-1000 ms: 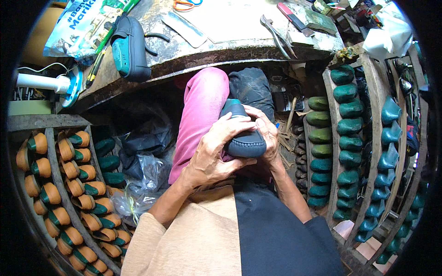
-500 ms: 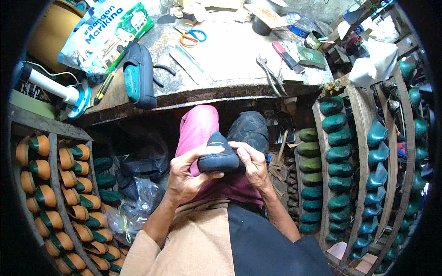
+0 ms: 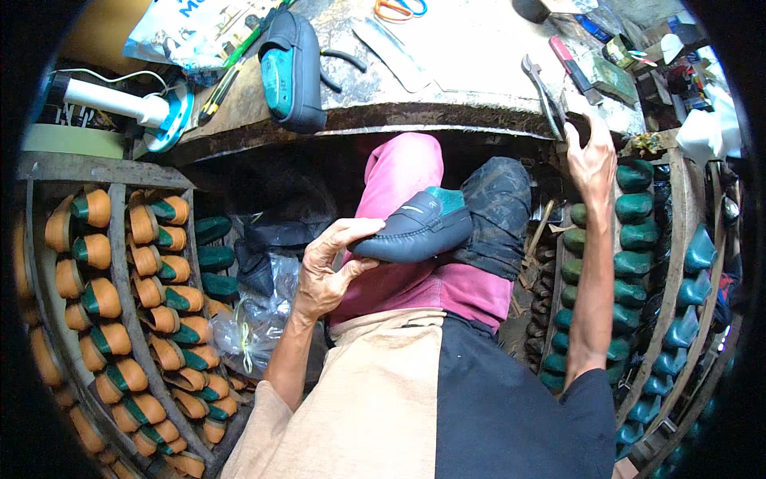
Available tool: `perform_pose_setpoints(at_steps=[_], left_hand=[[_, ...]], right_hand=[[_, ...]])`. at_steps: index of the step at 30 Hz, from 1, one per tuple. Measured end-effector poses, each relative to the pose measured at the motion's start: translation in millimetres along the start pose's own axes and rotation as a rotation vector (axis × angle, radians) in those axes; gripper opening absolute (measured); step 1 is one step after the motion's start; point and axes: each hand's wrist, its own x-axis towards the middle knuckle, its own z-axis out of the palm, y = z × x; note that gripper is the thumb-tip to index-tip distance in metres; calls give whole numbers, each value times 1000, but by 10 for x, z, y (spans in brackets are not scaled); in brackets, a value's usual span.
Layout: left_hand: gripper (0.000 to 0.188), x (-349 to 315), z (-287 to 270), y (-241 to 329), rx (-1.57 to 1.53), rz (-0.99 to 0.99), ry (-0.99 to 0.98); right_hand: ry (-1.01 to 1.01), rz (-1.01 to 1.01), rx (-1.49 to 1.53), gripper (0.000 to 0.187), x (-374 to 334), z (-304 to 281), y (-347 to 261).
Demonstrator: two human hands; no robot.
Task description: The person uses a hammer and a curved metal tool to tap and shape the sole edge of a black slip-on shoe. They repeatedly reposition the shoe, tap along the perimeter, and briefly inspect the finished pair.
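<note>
My left hand (image 3: 327,267) grips the toe end of a dark blue loafer (image 3: 415,231) with a teal shoe last inside, holding it over my lap, on pink trousers. My right hand (image 3: 592,156) is raised to the right edge of the workbench (image 3: 471,64), fingers closing around the handles of metal pliers (image 3: 544,100) that lie there. I cannot tell whether the pliers are lifted off the bench.
Another dark loafer on a teal last (image 3: 289,72) lies on the bench, with orange-handled scissors (image 3: 397,8), a knife blade (image 3: 392,54) and small tools (image 3: 582,68). Racks of orange-and-green lasts (image 3: 120,263) stand left, green and teal lasts (image 3: 638,239) right. A white tool (image 3: 120,100) sits far left.
My right hand has left the loafer and gone up to the pliers at the bench edge. My left hand alone now holds the loafer, turned sideways.
</note>
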Motion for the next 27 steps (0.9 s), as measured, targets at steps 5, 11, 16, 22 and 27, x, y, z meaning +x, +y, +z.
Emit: perform_pose_setpoints(at_steps=[5, 11, 16, 22, 27], left_hand=[[58, -68, -12, -9, 76, 45, 21], [59, -47, 24, -44, -146, -98, 84], [58, 52, 127, -80, -146, -67, 92], [59, 230, 217, -15, 159, 73, 109], [53, 374, 266, 168, 338, 128, 131]], right_hand=[[-221, -10, -151, 59, 354, 190, 151], [-274, 62, -153, 51, 429, 287, 27], [-248, -34, -130, 45, 248, 386, -37], [-350, 22, -2, 31, 170, 631, 54], [-420, 305, 743, 32, 117, 487, -145]])
